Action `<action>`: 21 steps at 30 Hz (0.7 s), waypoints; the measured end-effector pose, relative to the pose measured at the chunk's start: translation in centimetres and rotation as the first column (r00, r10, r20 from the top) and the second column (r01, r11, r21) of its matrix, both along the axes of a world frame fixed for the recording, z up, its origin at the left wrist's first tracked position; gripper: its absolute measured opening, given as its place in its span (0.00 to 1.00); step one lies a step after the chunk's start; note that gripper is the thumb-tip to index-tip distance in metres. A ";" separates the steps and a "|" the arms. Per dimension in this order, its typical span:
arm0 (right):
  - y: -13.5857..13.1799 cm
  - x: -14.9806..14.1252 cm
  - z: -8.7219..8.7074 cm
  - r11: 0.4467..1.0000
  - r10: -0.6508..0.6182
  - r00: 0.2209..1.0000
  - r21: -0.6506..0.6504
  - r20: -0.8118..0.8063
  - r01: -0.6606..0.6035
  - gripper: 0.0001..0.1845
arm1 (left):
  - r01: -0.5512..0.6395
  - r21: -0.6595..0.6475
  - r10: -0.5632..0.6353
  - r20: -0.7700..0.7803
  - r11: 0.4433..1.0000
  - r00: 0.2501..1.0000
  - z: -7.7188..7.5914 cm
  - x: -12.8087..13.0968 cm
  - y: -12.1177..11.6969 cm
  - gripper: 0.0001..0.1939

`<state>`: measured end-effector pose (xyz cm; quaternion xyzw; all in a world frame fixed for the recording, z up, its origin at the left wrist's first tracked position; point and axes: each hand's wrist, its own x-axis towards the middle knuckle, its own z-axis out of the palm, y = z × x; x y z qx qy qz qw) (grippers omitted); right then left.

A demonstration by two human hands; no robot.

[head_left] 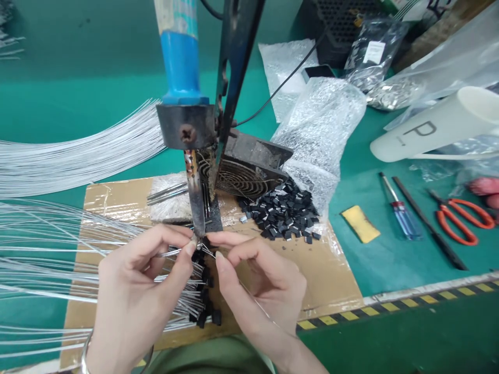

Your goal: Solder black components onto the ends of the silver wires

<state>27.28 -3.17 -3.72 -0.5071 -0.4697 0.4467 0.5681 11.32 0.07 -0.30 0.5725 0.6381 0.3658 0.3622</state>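
My left hand (146, 283) pinches the end of a thin white wire (169, 253) just under the tip of a fixed soldering iron (195, 200) with a blue handle. My right hand (259, 278) pinches a fine strand of solder wire (208, 251) at the same spot; the two hands almost touch. Below my fingers lies a row of finished wires with small black parts (205, 304) on their ends. A heap of loose black parts (283, 210) sits on the cardboard sheet (331, 270) to the right.
Bundles of white wires (70, 156) fan out across the left. A small black fan (249, 169) stands behind the iron. Bubble wrap bags (323, 124), a yellow sponge (360, 223), a screwdriver (401, 213), red scissors (462, 221) and a white cup (436, 127) lie on the right.
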 end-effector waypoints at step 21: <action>0.3 -0.2 0.3 0.999 -0.041 0.999 0.034 0.011 0.041 0.12 | 0.005 0.025 -0.005 0.003 1.000 1.000 -0.1 0.2 0.0 0.06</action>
